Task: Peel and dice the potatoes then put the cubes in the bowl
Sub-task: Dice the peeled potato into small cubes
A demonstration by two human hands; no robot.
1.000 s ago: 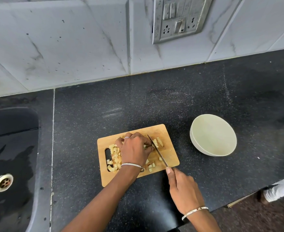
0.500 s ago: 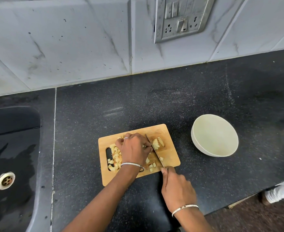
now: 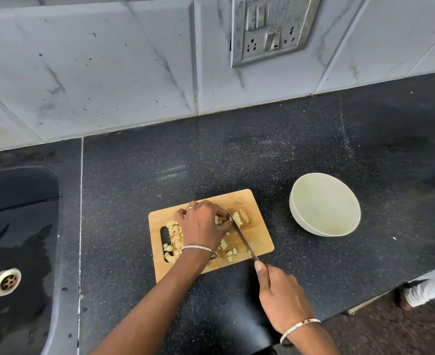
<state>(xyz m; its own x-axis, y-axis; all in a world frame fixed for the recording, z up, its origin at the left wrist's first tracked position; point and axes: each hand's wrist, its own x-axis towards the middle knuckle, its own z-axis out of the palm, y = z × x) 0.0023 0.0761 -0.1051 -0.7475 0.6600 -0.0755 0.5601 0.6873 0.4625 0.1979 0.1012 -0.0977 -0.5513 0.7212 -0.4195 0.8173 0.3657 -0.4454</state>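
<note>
A wooden cutting board [image 3: 258, 240] lies on the black counter with several pale potato cubes [image 3: 174, 237] heaped by its handle slot and more cubes [image 3: 240, 217] at its right side. My left hand [image 3: 202, 225] curls its fingers over potato strips [image 3: 221, 219] in the board's middle and holds them down. My right hand [image 3: 280, 297] grips the handle of a knife [image 3: 242, 235], index finger along its back; the blade runs across the board to my left fingertips. A pale empty bowl [image 3: 324, 204] stands to the right of the board.
A black sink [image 3: 14, 252] with a metal drain [image 3: 6, 281] lies at the left. White tiled wall with a switch and socket plate [image 3: 270, 28] stands behind the counter. The counter's front edge runs at the lower right, with a white shoe [image 3: 429, 289] on the floor.
My right hand drew back toward me and to the right with the knife after pushing forward half a second ago. My left hand stays on the potato strips.
</note>
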